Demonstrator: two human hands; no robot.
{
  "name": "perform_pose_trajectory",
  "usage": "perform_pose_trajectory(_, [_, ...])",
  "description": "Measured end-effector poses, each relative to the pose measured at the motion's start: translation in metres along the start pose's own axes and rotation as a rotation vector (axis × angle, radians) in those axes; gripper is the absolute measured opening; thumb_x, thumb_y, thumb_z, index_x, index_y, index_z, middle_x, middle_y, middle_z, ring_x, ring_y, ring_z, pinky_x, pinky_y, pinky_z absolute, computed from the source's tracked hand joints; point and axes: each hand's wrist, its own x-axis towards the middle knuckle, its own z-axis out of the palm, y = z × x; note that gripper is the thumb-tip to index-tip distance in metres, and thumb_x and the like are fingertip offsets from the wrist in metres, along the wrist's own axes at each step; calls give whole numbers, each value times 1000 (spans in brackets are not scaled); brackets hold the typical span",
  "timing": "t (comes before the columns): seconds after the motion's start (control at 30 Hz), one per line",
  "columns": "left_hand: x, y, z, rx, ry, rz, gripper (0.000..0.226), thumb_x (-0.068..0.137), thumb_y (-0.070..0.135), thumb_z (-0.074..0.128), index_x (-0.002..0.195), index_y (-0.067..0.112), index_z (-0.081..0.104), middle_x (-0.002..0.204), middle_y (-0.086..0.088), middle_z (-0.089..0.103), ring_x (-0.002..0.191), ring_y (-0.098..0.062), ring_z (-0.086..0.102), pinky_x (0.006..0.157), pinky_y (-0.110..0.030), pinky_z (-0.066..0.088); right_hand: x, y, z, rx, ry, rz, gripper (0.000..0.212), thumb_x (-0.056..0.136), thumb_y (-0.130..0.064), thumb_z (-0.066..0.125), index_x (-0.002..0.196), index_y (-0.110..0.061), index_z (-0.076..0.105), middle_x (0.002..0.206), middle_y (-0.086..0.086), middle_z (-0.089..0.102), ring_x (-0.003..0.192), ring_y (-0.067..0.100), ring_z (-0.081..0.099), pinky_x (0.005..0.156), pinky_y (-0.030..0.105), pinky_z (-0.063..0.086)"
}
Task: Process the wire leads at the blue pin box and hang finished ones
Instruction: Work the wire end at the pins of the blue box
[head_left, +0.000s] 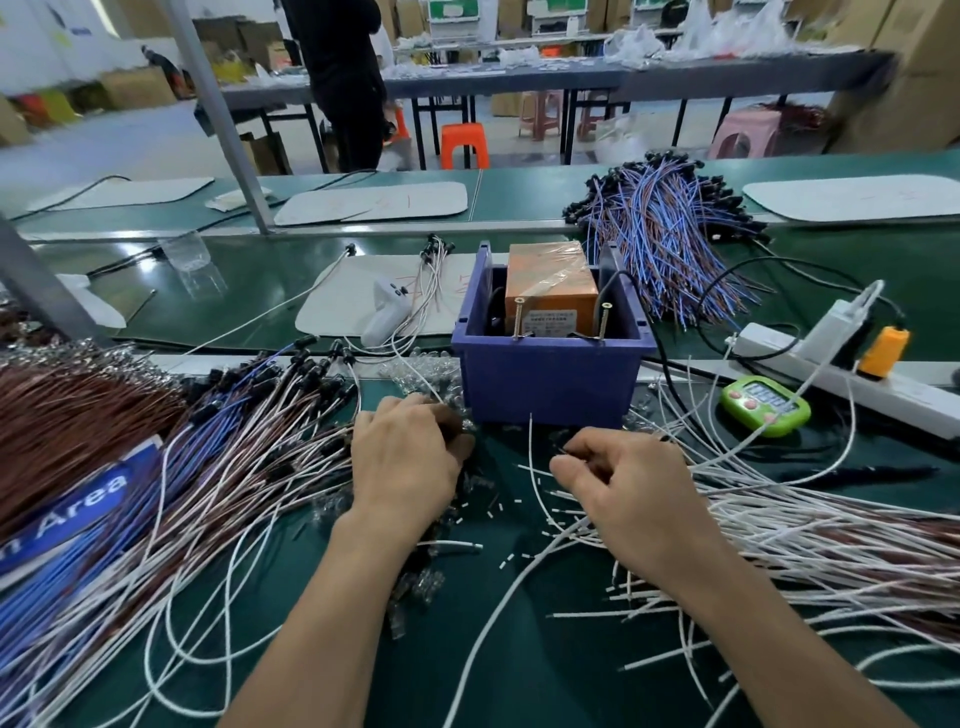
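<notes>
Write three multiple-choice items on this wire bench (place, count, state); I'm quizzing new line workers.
1. The green timer lies: A) inside the blue pin box B) right of it C) left of it.
2. Screws standing at the box's front wall: A) two B) one C) four.
3. The right hand is: A) flat and open B) round the timer C) pinching at white wire leads.
B: it sits by the power strip, right of the box. A: two stand upright. C: its fingertips curl together among the leads.
</notes>
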Motion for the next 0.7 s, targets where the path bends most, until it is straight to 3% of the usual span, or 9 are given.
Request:
perform_pose_trajectory(0.23, [-1, 1, 4, 64, 100, -25, 25, 88, 51, 70, 95, 29, 79, 107, 15, 69, 109, -15, 50, 93, -30, 28, 1, -1, -1, 48, 17, -14, 21, 96, -32, 68, 75, -30, 68, 59, -10, 63, 48, 6, 50, 50, 16, 40])
perform_pose_trajectory(0.4, [-6, 11, -4, 18, 177, -145, 13, 77, 45, 80, 83, 34, 80, 68, 4, 71, 65, -22, 51, 69, -31, 33, 1, 0, -2, 67, 21, -14, 22, 96, -30, 69, 74, -31, 68, 58, -11, 62, 47, 7, 49, 49, 16, 39])
perform_pose_trajectory(0.53, [-5, 10, -6, -90, 81, -213, 14, 77, 25, 74, 81, 38, 74, 62, 9, 61, 74, -25, 58, 66, -30, 37, 0, 0, -2, 59, 20, -13, 20, 96, -32, 69, 76, -31, 69, 63, -9, 66, 54, 12, 57, 53, 24, 46])
perform_pose_trajectory(0.63, [-4, 7, -6, -139, 92, -220, 20, 80, 16, 72, 83, 36, 73, 75, 8, 72, 84, -24, 56, 76, -30, 38, 0, 0, -2, 62, 20, -15, 19, 96, -33, 68, 77, -31, 69, 63, -9, 66, 54, 13, 57, 53, 25, 46])
perform_pose_trajectory(0.7, [-5, 7, -6, -80, 122, -178, 29, 75, 15, 72, 94, 36, 77, 80, 9, 69, 87, -20, 54, 84, -29, 32, 0, 0, -2, 72, 20, -14, 20, 96, -33, 68, 76, -31, 69, 62, -8, 66, 53, 13, 56, 51, 23, 45])
